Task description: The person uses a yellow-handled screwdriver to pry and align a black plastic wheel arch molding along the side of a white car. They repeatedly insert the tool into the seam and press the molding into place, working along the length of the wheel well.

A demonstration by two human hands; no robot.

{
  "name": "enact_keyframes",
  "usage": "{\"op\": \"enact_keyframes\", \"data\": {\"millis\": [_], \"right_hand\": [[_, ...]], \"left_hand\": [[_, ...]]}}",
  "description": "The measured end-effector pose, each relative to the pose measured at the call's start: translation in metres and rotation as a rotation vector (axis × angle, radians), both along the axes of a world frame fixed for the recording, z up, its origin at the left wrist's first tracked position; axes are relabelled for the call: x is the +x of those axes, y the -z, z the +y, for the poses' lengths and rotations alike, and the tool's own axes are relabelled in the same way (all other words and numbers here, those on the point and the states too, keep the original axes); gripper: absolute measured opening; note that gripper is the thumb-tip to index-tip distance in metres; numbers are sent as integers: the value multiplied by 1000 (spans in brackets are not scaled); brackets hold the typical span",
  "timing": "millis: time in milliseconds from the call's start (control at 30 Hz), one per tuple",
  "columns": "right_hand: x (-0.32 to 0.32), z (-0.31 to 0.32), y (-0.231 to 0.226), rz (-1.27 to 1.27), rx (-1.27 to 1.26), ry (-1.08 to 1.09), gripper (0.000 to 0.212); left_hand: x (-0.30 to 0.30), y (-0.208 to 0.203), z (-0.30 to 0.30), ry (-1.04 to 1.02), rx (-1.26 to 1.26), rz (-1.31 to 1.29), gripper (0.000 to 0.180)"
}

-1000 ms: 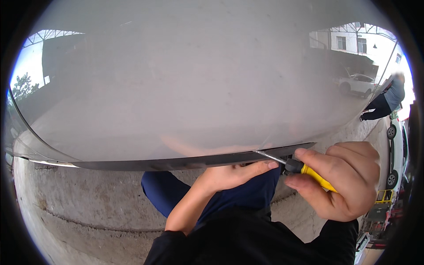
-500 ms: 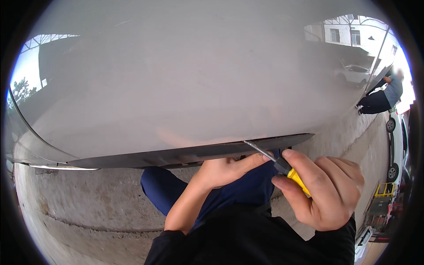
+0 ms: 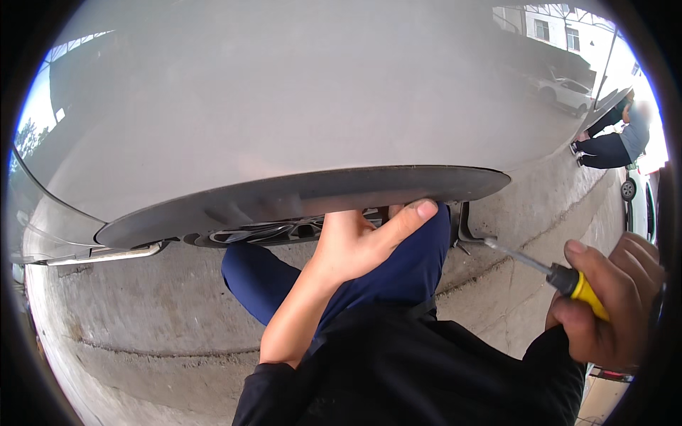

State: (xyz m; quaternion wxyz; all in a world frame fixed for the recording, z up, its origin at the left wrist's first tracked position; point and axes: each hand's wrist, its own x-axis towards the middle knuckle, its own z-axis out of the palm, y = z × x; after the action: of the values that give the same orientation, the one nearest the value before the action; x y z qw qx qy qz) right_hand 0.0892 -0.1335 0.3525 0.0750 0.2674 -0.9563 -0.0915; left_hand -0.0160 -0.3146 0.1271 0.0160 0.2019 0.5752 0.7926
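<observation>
My left hand (image 3: 344,248) reaches up under the dark grey wheel arch trim (image 3: 305,190) of a silver-grey car. Its fingers go behind the trim's lower edge and are mostly hidden, while the thumb lies along that edge, pointing right. Away to the right, my right hand (image 3: 611,305) grips a screwdriver (image 3: 584,292) by its yellow and black handle. The metal shaft points left and slightly up, its tip beside a dark flap (image 3: 465,227) below the trim's right end. The tip stands apart from the trim.
Above the trim spreads the car's glossy body panel (image 3: 298,92). Part of a wheel (image 3: 284,233) shows beneath the arch, close to my blue-trousered knees (image 3: 259,277). Concrete ground (image 3: 156,312) lies around me. A person (image 3: 611,145) and a white car (image 3: 643,199) are at the far right.
My right hand has moved right and drawn the screwdriver tip away from the trim's upper edge. More of the wheel and trim shows as the view has shifted. My left hand remains at the trim.
</observation>
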Motion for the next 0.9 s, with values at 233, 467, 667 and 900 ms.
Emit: {"op": "enact_keyframes", "data": {"millis": [233, 467, 667, 900], "right_hand": [[-7, 40, 100, 120, -580, 233, 23], [-8, 82, 112, 121, -673, 254, 38], [-25, 90, 110, 159, -778, 175, 42], [-44, 87, 122, 158, -854, 130, 44]], "left_hand": [[9, 4, -10, 35, 21, 10, 33], [48, -40, -35, -563, -530, 549, 60], [30, -32, -39, -575, -851, 930, 56], [37, -22, -28, -631, -1004, 949, 49]]}}
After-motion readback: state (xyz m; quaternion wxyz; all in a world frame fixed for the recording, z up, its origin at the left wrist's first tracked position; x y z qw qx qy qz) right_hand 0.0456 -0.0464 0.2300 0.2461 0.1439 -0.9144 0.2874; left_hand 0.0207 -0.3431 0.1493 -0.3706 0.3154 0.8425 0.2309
